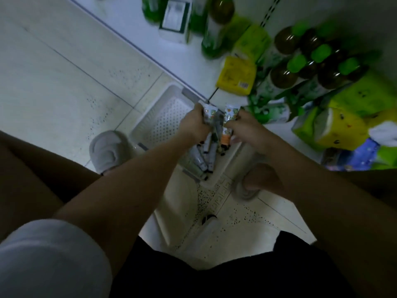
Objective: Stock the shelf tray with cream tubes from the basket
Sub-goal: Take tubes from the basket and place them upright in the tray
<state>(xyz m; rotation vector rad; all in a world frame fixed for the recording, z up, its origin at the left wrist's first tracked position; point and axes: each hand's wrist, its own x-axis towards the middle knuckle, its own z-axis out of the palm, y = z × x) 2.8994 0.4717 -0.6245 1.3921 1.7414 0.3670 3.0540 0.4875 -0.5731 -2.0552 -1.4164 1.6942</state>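
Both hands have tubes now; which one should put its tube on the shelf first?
Right, probably. The right hand holds its tube on the shelf side; the left hand is over the basket.

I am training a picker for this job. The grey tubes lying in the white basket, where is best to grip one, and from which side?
Grip a grey tube across the middle of its body, coming from above. The tubes lie flat and side by side in the white basket, caps toward the person, so the ends are crowded and only the upper sides are free. Both the left hand and the right hand already hold tubes.
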